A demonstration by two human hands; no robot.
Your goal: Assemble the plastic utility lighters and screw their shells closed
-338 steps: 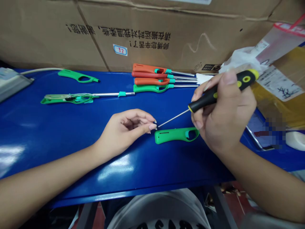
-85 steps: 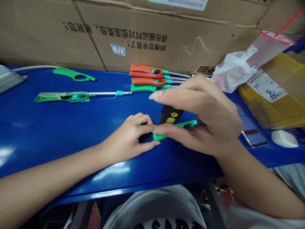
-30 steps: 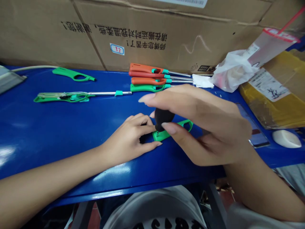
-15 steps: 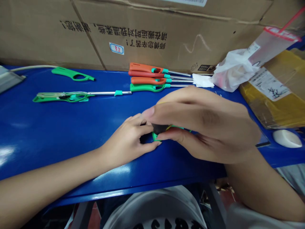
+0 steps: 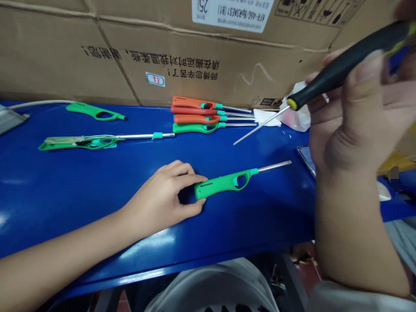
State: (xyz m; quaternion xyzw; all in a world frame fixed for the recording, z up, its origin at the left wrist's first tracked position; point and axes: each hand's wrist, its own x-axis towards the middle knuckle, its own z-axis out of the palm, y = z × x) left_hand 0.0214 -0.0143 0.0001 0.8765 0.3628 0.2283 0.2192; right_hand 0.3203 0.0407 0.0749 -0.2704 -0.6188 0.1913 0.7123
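Note:
A green long-nosed lighter (image 5: 227, 183) with a metal tube lies on the blue table (image 5: 97, 182). My left hand (image 5: 165, 195) pinches its butt end between thumb and forefinger. My right hand (image 5: 360, 112) is raised at the right, closed round a black screwdriver (image 5: 338, 65) with yellow trim. Its thin shaft points down-left, with the tip in the air above the table.
A row of orange and green lighters (image 5: 198, 115) lies by the cardboard boxes (image 5: 130, 47) at the back. An opened green lighter (image 5: 84, 141) and a green shell half (image 5: 94, 111) lie at the left. A white plastic bag (image 5: 297, 119) and a phone (image 5: 307, 156) are at the right.
My right hand has lifted the screwdriver off the green lighter and up to the right. The lighter now shows whole, tube included. My left hand still pinches its end.

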